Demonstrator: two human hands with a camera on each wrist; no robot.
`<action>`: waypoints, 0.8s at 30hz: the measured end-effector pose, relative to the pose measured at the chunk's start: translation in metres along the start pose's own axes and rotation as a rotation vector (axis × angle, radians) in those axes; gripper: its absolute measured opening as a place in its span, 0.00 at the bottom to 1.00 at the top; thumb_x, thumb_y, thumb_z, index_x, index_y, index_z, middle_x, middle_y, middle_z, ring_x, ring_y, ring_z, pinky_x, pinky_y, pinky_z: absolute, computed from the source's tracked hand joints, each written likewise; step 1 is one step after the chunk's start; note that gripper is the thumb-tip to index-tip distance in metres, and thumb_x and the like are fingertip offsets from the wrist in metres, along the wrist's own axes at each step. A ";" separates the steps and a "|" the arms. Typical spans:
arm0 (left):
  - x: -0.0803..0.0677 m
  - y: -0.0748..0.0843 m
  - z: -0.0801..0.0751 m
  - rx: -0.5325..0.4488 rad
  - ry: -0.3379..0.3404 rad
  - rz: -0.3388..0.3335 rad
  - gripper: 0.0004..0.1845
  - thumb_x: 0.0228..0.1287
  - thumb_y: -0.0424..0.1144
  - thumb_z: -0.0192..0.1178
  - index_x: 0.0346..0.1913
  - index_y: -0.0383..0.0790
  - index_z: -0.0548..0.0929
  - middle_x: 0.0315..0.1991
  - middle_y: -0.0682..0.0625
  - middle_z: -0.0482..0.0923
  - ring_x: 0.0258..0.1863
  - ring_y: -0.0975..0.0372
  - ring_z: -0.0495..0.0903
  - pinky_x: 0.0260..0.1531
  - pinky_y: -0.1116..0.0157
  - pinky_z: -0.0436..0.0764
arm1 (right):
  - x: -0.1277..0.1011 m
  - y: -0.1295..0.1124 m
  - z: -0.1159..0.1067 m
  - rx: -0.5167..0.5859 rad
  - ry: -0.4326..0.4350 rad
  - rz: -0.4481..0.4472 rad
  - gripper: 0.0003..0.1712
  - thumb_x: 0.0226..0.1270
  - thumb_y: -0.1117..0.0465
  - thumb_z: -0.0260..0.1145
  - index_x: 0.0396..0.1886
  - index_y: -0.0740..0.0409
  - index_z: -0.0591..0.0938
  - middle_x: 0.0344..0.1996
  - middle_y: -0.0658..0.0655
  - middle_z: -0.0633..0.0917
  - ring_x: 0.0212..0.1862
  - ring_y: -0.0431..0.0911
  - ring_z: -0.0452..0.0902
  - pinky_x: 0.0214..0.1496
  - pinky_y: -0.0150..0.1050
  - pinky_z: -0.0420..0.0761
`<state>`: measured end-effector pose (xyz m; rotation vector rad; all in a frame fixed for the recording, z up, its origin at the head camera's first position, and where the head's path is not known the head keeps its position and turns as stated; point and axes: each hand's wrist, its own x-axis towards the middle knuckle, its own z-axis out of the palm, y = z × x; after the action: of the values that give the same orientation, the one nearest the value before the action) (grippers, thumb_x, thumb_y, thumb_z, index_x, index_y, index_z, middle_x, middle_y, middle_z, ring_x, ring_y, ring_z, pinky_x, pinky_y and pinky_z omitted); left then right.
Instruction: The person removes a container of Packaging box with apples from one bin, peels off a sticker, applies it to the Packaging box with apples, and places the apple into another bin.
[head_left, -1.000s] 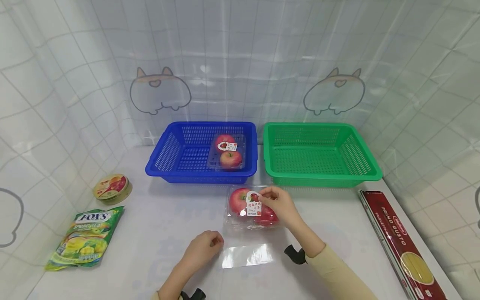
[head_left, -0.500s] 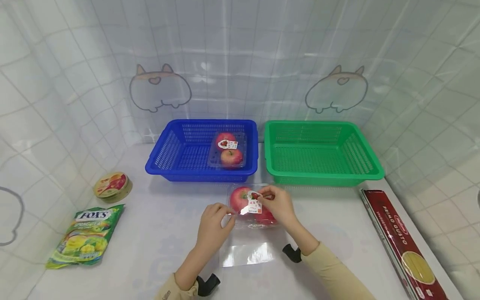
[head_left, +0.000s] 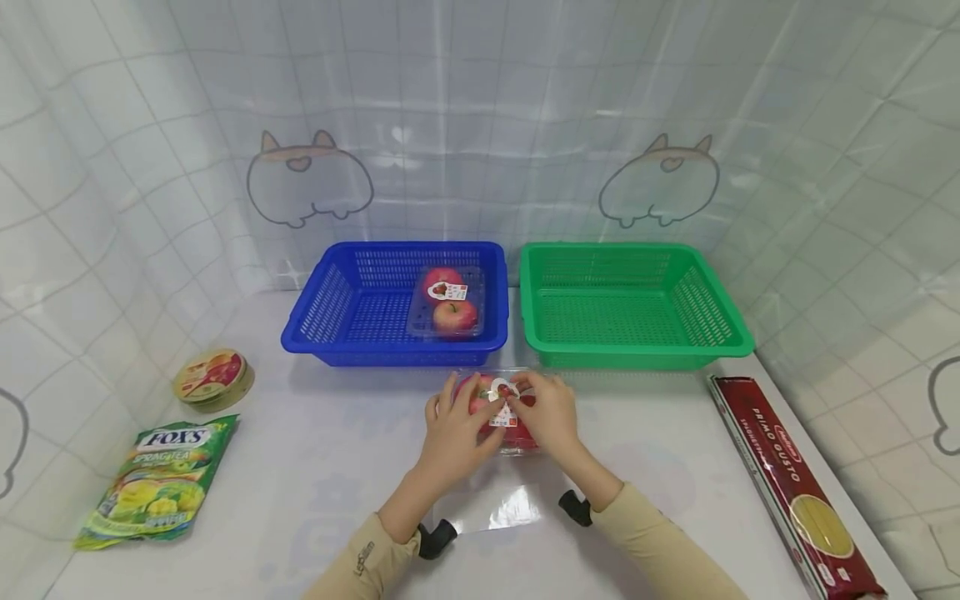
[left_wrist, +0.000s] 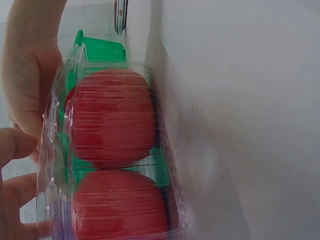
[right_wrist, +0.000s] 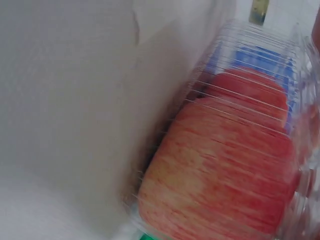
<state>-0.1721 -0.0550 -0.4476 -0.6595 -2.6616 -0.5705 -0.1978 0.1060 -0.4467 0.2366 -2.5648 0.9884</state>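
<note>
A clear plastic pack of two red apples (head_left: 521,439) lies on the white table just in front of the two baskets. My left hand (head_left: 457,425) holds its left side, fingers laid over the nearer apple. Gripping the right side is my right hand (head_left: 549,412), its fingertips at the white label (head_left: 498,392). The left wrist view shows both apples in the ribbed pack (left_wrist: 112,150) with my fingers (left_wrist: 15,145) against its lid. In the right wrist view, the pack (right_wrist: 235,165) fills the frame.
A blue basket (head_left: 397,357) behind holds another apple pack (head_left: 447,304); the green basket (head_left: 622,360) stands beside it. A clear plastic sheet (head_left: 498,510) lies between my wrists. A red spaghetti box (head_left: 791,483) lies right; a Fox's bag (head_left: 161,479) and round tin (head_left: 212,379) lie left.
My left hand has moved up from the table near the plastic sheet and taken hold of the apple pack's left side. The right hand has stayed on the pack.
</note>
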 end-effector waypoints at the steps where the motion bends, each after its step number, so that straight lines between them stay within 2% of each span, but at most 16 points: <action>1: 0.001 0.000 0.000 0.006 -0.006 -0.003 0.20 0.55 0.50 0.58 0.51 0.50 0.82 0.63 0.40 0.65 0.66 0.39 0.51 0.55 0.40 0.56 | 0.000 0.000 0.001 -0.029 0.015 -0.011 0.16 0.48 0.61 0.73 0.40 0.54 0.83 0.29 0.49 0.86 0.34 0.48 0.73 0.42 0.46 0.67; 8: 0.002 -0.002 0.002 0.038 -0.033 -0.023 0.21 0.56 0.50 0.57 0.54 0.52 0.80 0.63 0.39 0.64 0.66 0.39 0.51 0.54 0.40 0.57 | 0.001 0.001 0.006 -0.255 0.094 -0.077 0.24 0.51 0.53 0.72 0.48 0.52 0.79 0.31 0.49 0.85 0.34 0.47 0.72 0.36 0.42 0.63; 11: 0.001 -0.005 0.003 0.014 -0.022 -0.040 0.24 0.55 0.50 0.58 0.57 0.52 0.78 0.64 0.38 0.63 0.65 0.38 0.52 0.54 0.39 0.57 | 0.001 0.005 0.004 -0.267 0.101 -0.063 0.27 0.51 0.50 0.72 0.50 0.52 0.78 0.38 0.53 0.84 0.38 0.50 0.72 0.38 0.43 0.64; 14: 0.003 -0.011 0.004 -0.076 0.000 -0.107 0.27 0.56 0.50 0.57 0.61 0.49 0.74 0.65 0.35 0.59 0.64 0.37 0.52 0.54 0.38 0.55 | -0.001 0.010 -0.001 -0.167 0.109 0.007 0.28 0.50 0.51 0.71 0.52 0.53 0.77 0.46 0.58 0.80 0.46 0.55 0.72 0.46 0.49 0.66; 18: 0.009 -0.023 0.003 -0.310 -0.017 -0.291 0.32 0.61 0.49 0.55 0.67 0.45 0.64 0.67 0.32 0.53 0.65 0.34 0.49 0.55 0.35 0.50 | -0.006 0.020 -0.010 0.057 0.068 0.161 0.33 0.53 0.53 0.69 0.59 0.56 0.71 0.57 0.63 0.71 0.59 0.61 0.64 0.58 0.60 0.59; 21: 0.016 -0.032 0.005 -0.500 -0.065 -0.430 0.34 0.64 0.48 0.51 0.70 0.41 0.57 0.67 0.31 0.52 0.66 0.35 0.48 0.58 0.35 0.48 | -0.009 0.026 -0.015 0.250 -0.034 0.285 0.40 0.58 0.54 0.65 0.68 0.59 0.60 0.65 0.66 0.61 0.66 0.63 0.53 0.63 0.63 0.52; 24: 0.022 -0.038 0.009 -0.676 -0.093 -0.523 0.35 0.66 0.47 0.48 0.71 0.37 0.53 0.69 0.31 0.50 0.68 0.39 0.47 0.63 0.40 0.47 | -0.009 0.029 -0.016 0.429 -0.151 0.382 0.44 0.64 0.55 0.60 0.72 0.62 0.49 0.69 0.69 0.51 0.70 0.64 0.43 0.66 0.63 0.46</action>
<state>-0.2117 -0.0732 -0.4578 -0.1207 -2.7028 -1.6555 -0.1931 0.1384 -0.4575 -0.0770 -2.5544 1.7230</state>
